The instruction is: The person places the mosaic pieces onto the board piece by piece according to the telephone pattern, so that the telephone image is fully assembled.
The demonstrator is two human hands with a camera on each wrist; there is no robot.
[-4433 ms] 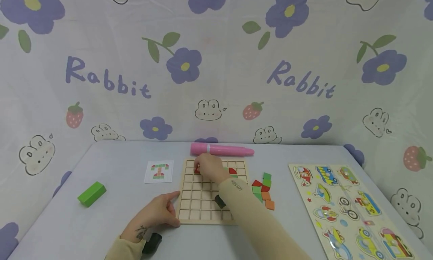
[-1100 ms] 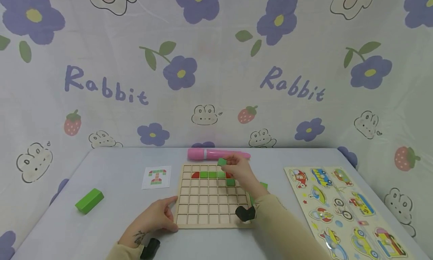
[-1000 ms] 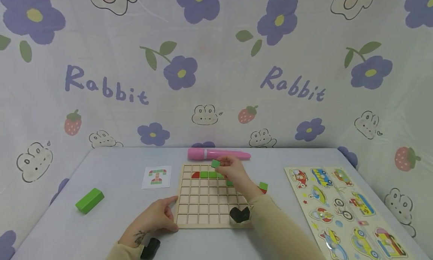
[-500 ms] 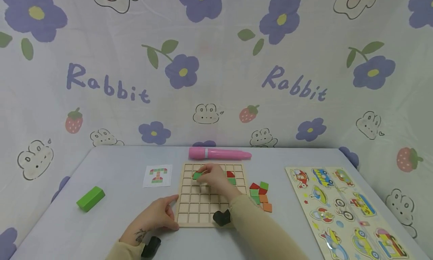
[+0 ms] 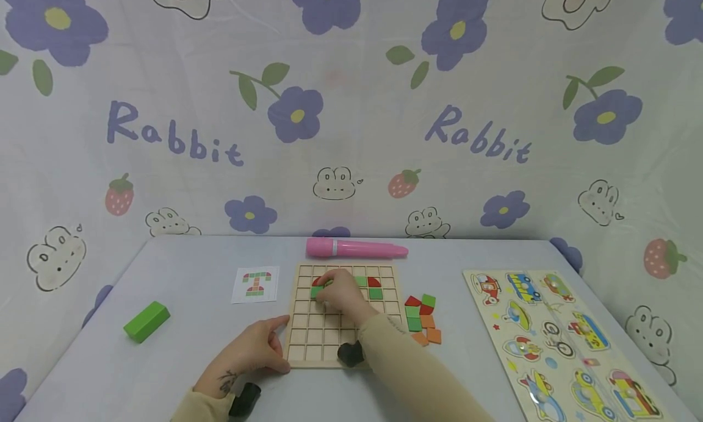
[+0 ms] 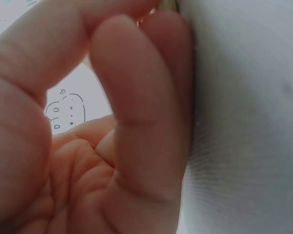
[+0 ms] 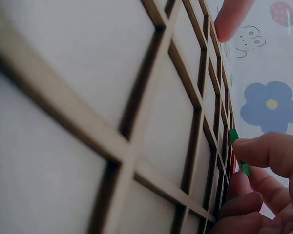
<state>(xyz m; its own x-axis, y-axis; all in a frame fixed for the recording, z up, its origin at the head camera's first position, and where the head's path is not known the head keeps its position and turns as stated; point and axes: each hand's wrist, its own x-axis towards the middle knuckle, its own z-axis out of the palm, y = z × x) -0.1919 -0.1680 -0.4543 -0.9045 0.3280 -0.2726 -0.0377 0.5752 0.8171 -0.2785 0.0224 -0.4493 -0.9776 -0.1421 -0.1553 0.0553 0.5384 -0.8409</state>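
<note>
A wooden grid board (image 5: 307, 337) lies on the table in the head view. Near its left edge and lower left corner my left hand (image 5: 249, 354) rests, index finger and thumb touching the board. Over the upper left cells, my right hand (image 5: 343, 295) pinches a green square tile (image 5: 316, 293), just below a red quarter-round tile (image 5: 317, 282). In the right wrist view the thumb (image 7: 263, 148) lies across the green tile (image 7: 234, 135). Farther right on the board sit a red quarter-round (image 5: 374, 282) and a green square (image 5: 376, 294). My right hand hides part of the top row.
Several loose red, green and orange tiles (image 5: 428, 321) lie right of the board. A pattern card (image 5: 255, 285) and a green block (image 5: 146, 322) are to the left. Behind the board lies a pink pen-shaped object (image 5: 357, 249). A vehicle puzzle board (image 5: 527, 324) fills the right side.
My right hand has carried a green tile leftward from above the board's top right and lowered it to the cell under the left red quarter-round. My left hand stays at the board's edge.
</note>
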